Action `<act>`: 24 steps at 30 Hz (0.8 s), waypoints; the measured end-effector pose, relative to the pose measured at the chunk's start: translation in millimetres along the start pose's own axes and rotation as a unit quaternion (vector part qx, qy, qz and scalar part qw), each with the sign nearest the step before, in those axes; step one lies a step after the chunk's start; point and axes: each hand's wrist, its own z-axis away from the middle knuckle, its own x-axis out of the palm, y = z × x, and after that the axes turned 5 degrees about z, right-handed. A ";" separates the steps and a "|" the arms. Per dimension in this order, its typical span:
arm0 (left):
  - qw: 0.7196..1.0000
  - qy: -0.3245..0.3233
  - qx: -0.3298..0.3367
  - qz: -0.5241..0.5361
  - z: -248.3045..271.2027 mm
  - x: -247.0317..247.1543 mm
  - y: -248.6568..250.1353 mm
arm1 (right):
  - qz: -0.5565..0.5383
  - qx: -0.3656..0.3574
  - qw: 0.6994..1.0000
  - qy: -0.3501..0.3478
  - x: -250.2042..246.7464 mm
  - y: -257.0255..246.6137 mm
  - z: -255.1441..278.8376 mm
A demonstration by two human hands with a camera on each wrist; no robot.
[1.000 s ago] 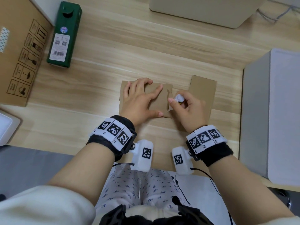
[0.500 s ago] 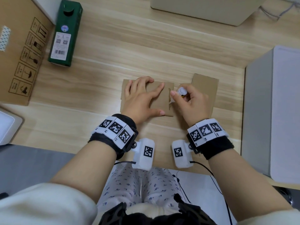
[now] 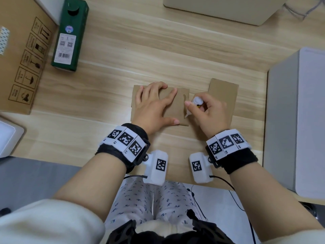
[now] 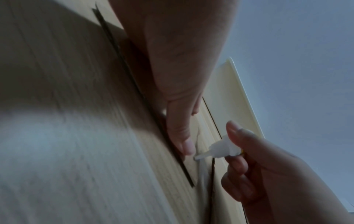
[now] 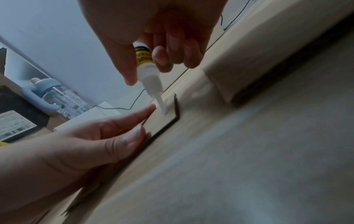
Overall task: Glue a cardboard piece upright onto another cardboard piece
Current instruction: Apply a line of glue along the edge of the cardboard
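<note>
A brown cardboard piece (image 3: 176, 110) lies flat on the wooden desk (image 3: 140, 55). My left hand (image 3: 154, 104) presses it down with straight, spread fingers. A dark wet glue line (image 3: 184, 99) runs along its right side. My right hand (image 3: 209, 110) grips a small white glue bottle (image 3: 197, 101) with a yellow label (image 5: 144, 56). The nozzle (image 5: 161, 106) touches the cardboard (image 5: 164, 119) near its right edge, close to my left thumb (image 4: 184, 141). A second cardboard piece (image 3: 223, 95) lies flat to the right, partly under my right hand.
A green carton (image 3: 69, 35) lies at the far left. A large brown box (image 3: 19, 55) is beside it. A grey box (image 3: 297, 120) stands at the right and a beige object (image 3: 219, 7) at the far edge. A blue-capped bottle (image 5: 55, 97) stands beyond my left hand.
My right hand has drawn the glue bottle toward me along the cardboard's right side, lengthening the glue line. My left hand has stayed pressed on the cardboard.
</note>
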 end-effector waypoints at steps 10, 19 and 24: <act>1.000 -0.006 0.000 -0.005 -0.2 0.3 0.2 | -0.027 0.025 0.999 0.031 5.5 -2.4 -35.1; 1.000 -0.005 -0.001 -0.004 -0.1 -0.6 0.1 | -0.025 0.005 0.999 0.021 6.1 -0.1 -27.9; 1.000 -0.002 -0.001 0.000 0.3 -1.1 0.9 | -0.016 -0.003 0.999 0.031 4.1 -4.0 -32.0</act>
